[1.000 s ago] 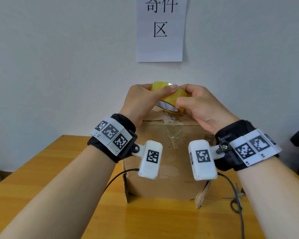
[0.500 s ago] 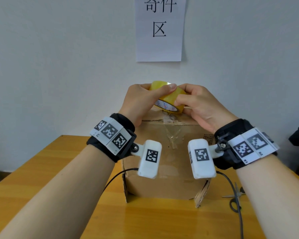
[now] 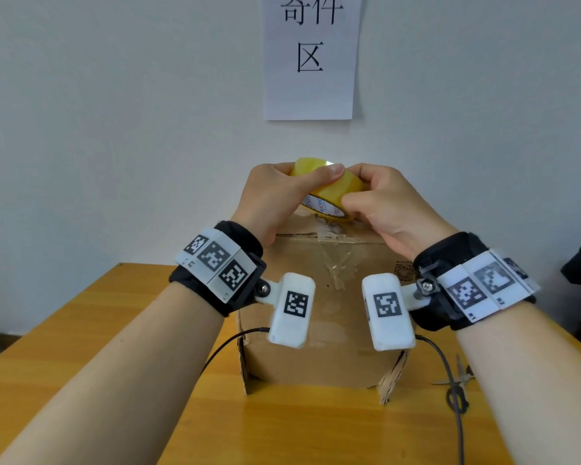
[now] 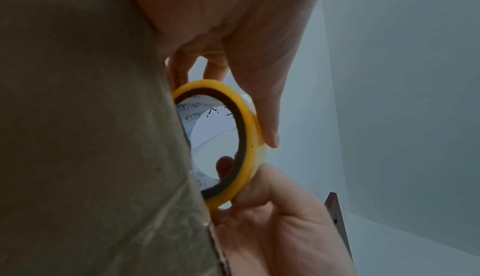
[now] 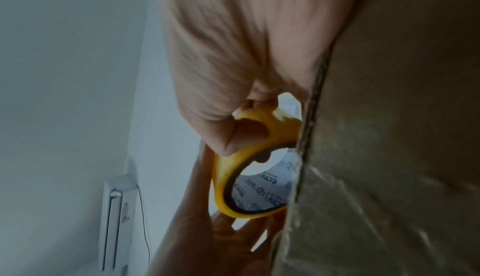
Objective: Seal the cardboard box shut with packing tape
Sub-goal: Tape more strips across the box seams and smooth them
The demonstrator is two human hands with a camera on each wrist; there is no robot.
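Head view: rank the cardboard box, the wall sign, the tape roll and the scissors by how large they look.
1. cardboard box, partly hidden by the wrists
2. wall sign, cut off at the top, though farther away
3. tape roll, partly covered by both hands
4. scissors, only partly visible

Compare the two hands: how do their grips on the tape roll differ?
The left hand holds the yellow tape roll from the left, thumb lying along its top rim. The right hand pinches the roll's lower right edge, near the cardboard box top. Both hold the same roll above the box.
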